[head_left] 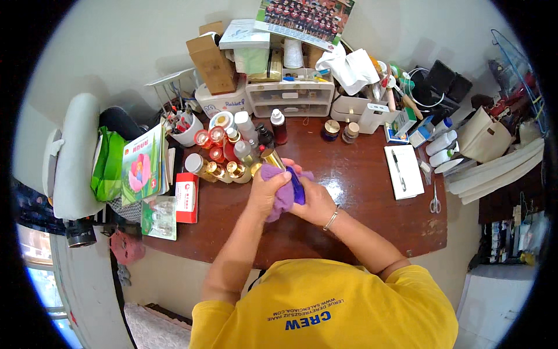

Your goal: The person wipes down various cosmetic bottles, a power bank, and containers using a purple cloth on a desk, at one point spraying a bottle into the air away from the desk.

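Note:
Above the front middle of the table, my left hand (267, 191) and my right hand (317, 202) are close together, both closed around a bunched lilac cloth (281, 202). Between them a deep violet-blue piece (297, 189) shows; I cannot tell whether it is part of the cloth or a thing wrapped in it. A tilted gold cylinder (271, 157) sticks up just beyond my left fingers; whether I hold it is hidden. Left of my hands stand gold-capped bottles (237, 171), red-lidded jars (217, 135) and a dark red pump bottle (279, 127).
Two small jars (331, 130) stand beyond my hands near a drawer box (290, 93). At right lie a notebook with a pen (410, 180) and scissors (435, 200). Books (141, 166), a red box (186, 200) and a pen holder (187, 132) occupy the left of the brown table (360, 221).

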The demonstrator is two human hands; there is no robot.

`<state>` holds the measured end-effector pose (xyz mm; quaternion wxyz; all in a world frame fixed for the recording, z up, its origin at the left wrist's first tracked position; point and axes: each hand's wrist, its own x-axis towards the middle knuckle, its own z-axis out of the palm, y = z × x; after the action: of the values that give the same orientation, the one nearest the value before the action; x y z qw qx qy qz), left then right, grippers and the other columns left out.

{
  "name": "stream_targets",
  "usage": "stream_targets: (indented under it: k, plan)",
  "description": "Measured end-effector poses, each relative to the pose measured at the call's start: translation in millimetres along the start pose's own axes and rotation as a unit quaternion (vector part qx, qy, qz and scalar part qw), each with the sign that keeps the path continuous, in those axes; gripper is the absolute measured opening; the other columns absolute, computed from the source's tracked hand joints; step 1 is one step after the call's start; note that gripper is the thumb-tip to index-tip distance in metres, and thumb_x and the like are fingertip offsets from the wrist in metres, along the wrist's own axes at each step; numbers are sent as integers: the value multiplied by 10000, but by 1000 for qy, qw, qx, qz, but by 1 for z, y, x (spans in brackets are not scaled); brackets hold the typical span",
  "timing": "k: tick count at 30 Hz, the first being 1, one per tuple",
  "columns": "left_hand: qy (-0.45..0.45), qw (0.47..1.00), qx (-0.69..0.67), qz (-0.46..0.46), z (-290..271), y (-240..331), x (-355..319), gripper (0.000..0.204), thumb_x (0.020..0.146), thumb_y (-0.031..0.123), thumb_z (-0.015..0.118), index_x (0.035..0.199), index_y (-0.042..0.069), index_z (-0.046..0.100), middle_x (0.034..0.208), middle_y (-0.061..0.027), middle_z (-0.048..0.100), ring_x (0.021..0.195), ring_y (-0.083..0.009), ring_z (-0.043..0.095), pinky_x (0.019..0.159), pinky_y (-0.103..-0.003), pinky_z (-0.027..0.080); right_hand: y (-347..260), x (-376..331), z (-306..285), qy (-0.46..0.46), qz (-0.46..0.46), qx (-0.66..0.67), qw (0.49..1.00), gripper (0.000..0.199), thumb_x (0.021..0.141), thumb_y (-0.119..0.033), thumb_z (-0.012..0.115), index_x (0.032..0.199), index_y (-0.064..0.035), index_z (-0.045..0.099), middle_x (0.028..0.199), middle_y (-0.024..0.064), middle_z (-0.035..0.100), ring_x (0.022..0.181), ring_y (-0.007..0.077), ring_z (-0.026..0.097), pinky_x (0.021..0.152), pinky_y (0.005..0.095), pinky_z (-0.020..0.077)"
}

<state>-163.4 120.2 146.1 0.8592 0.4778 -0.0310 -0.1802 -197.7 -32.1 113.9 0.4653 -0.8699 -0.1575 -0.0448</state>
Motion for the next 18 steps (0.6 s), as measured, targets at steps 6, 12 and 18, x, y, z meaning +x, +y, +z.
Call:
stream_targets:
  k: [6, 12, 18]
  plan:
    - [138, 977, 116, 110, 17, -25, -3, 423, 902, 175, 551, 1276, -2, 462, 1229, -106, 546, 1109, -198, 530, 966, -341, 407, 7, 8, -3, 42, 89, 42, 994, 576, 738, -296, 714, 1179, -34, 451, 929, 202, 633, 840, 394, 628, 733, 437, 516]
    - [158, 950, -268, 36, -14, -32, -1, 554, 975, 475, 273, 1341, 78, 394, 1262, -112, 518, 1159, -283, 503, 1007, -446, 386, 29, 38, -16, -1, 44, 446, 894, 529, 876, -240, 619, 1289, -44, 352, 1141, 83, 604, 1063, 221, 575, 953, 353, 433]
    - [193, 940, -277, -44, 4, -60, 11, 422, 966, 423, 396, 1187, 76, 488, 1142, -93, 567, 1036, -244, 563, 921, -409, 450, 42, 30, 12, 3, -37, 118, 992, 628, 818, -368, 640, 1325, -62, 432, 1317, 159, 459, 1282, 329, 356, 1101, 435, 196]
